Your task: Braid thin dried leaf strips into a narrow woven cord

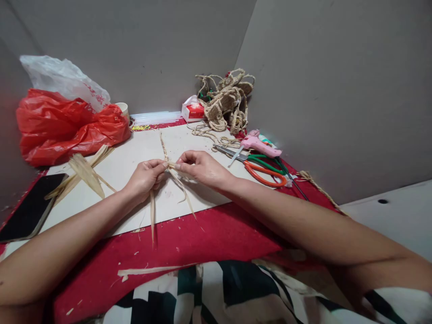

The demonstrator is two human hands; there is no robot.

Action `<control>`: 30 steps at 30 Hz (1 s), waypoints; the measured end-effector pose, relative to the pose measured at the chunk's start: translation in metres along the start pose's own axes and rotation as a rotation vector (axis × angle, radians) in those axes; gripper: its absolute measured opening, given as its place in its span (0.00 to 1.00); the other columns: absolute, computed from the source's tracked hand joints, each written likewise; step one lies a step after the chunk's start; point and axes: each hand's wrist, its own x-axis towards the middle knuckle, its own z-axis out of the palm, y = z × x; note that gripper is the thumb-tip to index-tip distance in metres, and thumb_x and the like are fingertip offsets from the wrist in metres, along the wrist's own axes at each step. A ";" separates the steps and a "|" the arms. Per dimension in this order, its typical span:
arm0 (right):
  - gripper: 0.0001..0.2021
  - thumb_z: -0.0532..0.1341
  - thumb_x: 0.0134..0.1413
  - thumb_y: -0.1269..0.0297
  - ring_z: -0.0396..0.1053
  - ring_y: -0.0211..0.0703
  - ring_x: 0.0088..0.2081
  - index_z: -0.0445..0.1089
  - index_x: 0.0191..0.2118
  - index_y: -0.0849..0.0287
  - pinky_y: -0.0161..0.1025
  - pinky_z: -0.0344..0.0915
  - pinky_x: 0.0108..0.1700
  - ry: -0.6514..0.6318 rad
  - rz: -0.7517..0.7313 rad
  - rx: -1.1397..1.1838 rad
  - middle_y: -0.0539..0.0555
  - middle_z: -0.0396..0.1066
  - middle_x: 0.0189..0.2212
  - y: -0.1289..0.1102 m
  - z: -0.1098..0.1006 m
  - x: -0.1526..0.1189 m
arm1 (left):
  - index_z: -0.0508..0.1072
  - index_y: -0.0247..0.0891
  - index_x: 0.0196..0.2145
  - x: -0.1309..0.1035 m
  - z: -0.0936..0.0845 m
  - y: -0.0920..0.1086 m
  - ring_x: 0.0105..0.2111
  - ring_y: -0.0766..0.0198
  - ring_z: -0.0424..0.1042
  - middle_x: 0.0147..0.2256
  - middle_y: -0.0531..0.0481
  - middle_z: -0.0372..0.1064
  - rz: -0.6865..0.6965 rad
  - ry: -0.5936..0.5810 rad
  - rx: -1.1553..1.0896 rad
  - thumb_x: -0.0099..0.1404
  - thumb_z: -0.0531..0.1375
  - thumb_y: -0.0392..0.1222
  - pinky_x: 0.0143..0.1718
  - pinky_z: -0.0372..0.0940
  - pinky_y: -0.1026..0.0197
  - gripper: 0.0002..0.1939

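Observation:
Both hands meet over a white board (131, 150) at a thin braid of dried husk strips (163, 145). The braid's finished-looking end points away from me, and loose strips (182, 189) hang toward me. My left hand (148, 176) pinches the braid where the strips part, and one strip (152, 216) trails below it. My right hand (202, 168) holds a strip between thumb and forefinger, just to the right of the left fingertips. On the left of the board lie several broad dried husk leaves (86, 173).
A phone (29, 207) and a red plastic bag (67, 128) lie left. Orange- and green-handled scissors (266, 171) and a pink glue gun (259, 144) lie right. Behind stand a tissue pack (193, 110), clear sticks (157, 118) and a heap of braided cord (226, 103). Grey walls (320, 90) enclose the table.

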 end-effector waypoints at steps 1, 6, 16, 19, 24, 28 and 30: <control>0.07 0.61 0.52 0.66 0.56 0.32 0.24 0.64 0.27 0.62 0.32 0.54 0.27 0.007 0.017 -0.002 0.47 0.62 0.22 0.000 0.002 0.001 | 0.69 0.35 0.25 0.000 0.000 0.000 0.11 0.77 0.44 0.13 0.61 0.48 0.003 0.000 -0.001 0.58 0.62 0.40 0.14 0.38 0.69 0.07; 0.07 0.61 0.50 0.70 0.56 0.32 0.20 0.61 0.26 0.61 0.31 0.51 0.23 -0.010 0.145 0.038 0.47 0.62 0.18 0.008 0.008 0.006 | 0.70 0.36 0.26 0.002 0.000 0.000 0.11 0.77 0.45 0.13 0.61 0.50 0.000 0.000 -0.002 0.57 0.63 0.40 0.14 0.38 0.69 0.06; 0.09 0.61 0.47 0.72 0.53 0.31 0.21 0.58 0.24 0.60 0.32 0.50 0.25 0.036 0.075 -0.108 0.45 0.58 0.18 0.012 0.004 0.014 | 0.73 0.34 0.26 0.001 0.001 0.000 0.12 0.77 0.47 0.14 0.57 0.53 0.040 0.005 0.087 0.57 0.63 0.43 0.14 0.39 0.68 0.08; 0.08 0.60 0.47 0.72 0.54 0.33 0.24 0.58 0.23 0.60 0.33 0.51 0.28 0.057 -0.035 -0.224 0.46 0.58 0.20 0.018 0.004 0.015 | 0.74 0.34 0.26 0.002 0.001 0.000 0.12 0.76 0.48 0.14 0.57 0.54 0.058 0.014 0.140 0.57 0.63 0.44 0.14 0.39 0.67 0.09; 0.08 0.59 0.46 0.73 0.55 0.32 0.25 0.58 0.23 0.60 0.32 0.52 0.28 0.015 -0.081 -0.203 0.46 0.59 0.20 0.018 0.006 0.016 | 0.75 0.35 0.25 0.004 0.002 0.001 0.13 0.75 0.49 0.13 0.56 0.56 0.118 0.101 0.243 0.55 0.64 0.42 0.14 0.41 0.66 0.07; 0.06 0.61 0.48 0.70 0.54 0.31 0.21 0.61 0.29 0.60 0.30 0.49 0.22 -0.104 0.140 0.054 0.47 0.63 0.21 0.008 0.000 0.015 | 0.74 0.35 0.23 0.005 0.001 0.002 0.13 0.75 0.49 0.13 0.57 0.55 0.162 0.126 0.261 0.54 0.64 0.40 0.14 0.42 0.66 0.07; 0.05 0.60 0.53 0.66 0.51 0.29 0.18 0.62 0.33 0.60 0.30 0.45 0.19 -0.183 0.247 0.206 0.47 0.64 0.21 0.006 -0.005 0.015 | 0.74 0.35 0.23 0.005 0.001 0.002 0.12 0.75 0.49 0.12 0.57 0.54 0.161 0.111 0.252 0.55 0.64 0.40 0.14 0.41 0.66 0.07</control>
